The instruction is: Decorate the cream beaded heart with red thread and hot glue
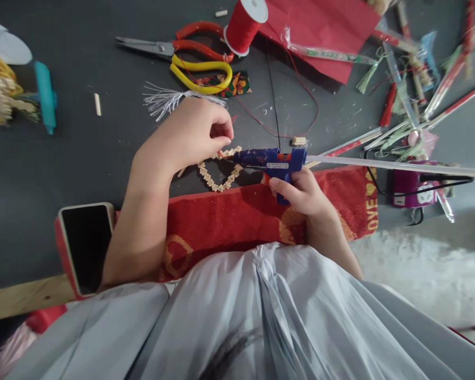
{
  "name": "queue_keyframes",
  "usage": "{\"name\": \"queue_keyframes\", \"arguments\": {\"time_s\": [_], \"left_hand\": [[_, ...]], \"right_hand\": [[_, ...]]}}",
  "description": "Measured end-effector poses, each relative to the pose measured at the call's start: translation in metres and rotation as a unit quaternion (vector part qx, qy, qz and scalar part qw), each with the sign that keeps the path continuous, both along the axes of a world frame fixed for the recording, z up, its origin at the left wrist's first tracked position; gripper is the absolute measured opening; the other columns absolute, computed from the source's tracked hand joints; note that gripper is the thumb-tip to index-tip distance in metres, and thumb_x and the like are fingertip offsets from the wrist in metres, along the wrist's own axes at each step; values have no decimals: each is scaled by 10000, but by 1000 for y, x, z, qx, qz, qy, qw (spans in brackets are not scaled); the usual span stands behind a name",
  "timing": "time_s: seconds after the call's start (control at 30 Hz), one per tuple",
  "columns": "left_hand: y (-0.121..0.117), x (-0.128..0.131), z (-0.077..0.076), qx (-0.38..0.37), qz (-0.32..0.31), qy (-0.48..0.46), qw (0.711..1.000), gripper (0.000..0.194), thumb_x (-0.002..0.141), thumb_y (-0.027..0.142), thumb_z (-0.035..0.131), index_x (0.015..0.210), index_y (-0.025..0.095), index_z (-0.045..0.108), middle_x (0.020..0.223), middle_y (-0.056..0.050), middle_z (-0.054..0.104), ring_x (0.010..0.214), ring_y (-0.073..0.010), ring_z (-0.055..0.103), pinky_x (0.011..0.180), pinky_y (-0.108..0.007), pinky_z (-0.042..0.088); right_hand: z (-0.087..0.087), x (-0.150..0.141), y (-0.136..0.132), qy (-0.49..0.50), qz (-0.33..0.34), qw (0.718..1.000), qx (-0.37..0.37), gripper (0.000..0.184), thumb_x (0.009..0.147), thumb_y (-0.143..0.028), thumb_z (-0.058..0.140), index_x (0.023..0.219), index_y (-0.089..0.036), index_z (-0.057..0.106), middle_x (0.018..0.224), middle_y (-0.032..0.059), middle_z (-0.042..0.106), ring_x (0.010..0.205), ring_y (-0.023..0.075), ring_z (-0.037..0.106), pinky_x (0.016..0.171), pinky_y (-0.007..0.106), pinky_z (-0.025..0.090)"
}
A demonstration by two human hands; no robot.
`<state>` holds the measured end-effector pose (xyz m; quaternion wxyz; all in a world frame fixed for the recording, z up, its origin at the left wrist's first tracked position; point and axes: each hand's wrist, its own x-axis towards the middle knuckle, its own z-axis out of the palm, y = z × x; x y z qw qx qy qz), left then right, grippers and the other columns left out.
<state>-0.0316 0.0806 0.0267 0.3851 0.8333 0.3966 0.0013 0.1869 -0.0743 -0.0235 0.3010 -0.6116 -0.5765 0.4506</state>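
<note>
My right hand (303, 194) is wrapped round the grip of a blue hot glue gun (259, 158). A long clear glue stick (380, 164) sticks out of its back. The nozzle points left, at the top of a small heart-shaped outline of beige, bead-like pieces (217, 187) lying on the dark table. My left hand (198, 126) is just above that outline, with fingers curled and thumb pressed in. What they pinch is hidden. A bit of red thread shows beside the fingertips. Behind the wrist spreads a white tassel (160, 101).
A red towel (221, 216) lies along the near edge, a phone (86, 248) at its left. Farther back are scissors with yellow and red handles (201, 64), a red thread spool (243, 29) and red paper (320, 31). Tassels and wrapped sticks clutter the right, near a purple box (411, 184).
</note>
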Motion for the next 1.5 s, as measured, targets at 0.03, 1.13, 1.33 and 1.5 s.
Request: {"name": "queue_keyframes", "arguments": {"time_s": [0.03, 1.13, 1.33, 1.5], "left_hand": [[0, 1, 0, 4, 1, -8, 1000, 278, 800, 348, 566, 905, 206, 781, 841, -33, 759, 796, -197, 671, 790, -295, 469], [4, 5, -24, -3, 35, -47, 998, 251, 783, 357, 599, 893, 210, 771, 829, -62, 748, 899, -250, 693, 832, -345, 520], [5, 5, -27, 4, 35, -40, 999, 239, 786, 328, 587, 874, 198, 768, 837, -69, 744, 919, -257, 692, 857, -355, 519], [6, 3, -29, 25, 30, -29, 999, 232, 785, 304, 575, 851, 191, 767, 802, -61, 742, 885, -239, 695, 858, -338, 514]], "right_hand": [[0, 0, 0, -1, 2, 1000, -2, 594, 904, -732, 540, 610, -216, 524, 565, 10, 553, 544, 130, 460, 558, 311, 385], [-10, -1, 0, -1, 2, 999, 39, 583, 926, -711, 522, 651, -197, 547, 586, 9, 560, 556, 118, 459, 588, 299, 379], [-9, 0, 0, -5, 5, 1000, 28, 580, 923, -721, 513, 661, -203, 525, 595, 11, 556, 561, 124, 453, 589, 310, 377], [-9, 0, 1, -9, 9, 999, 30, 521, 934, -639, 536, 647, -205, 508, 608, 14, 556, 571, 126, 461, 594, 311, 382]]}}
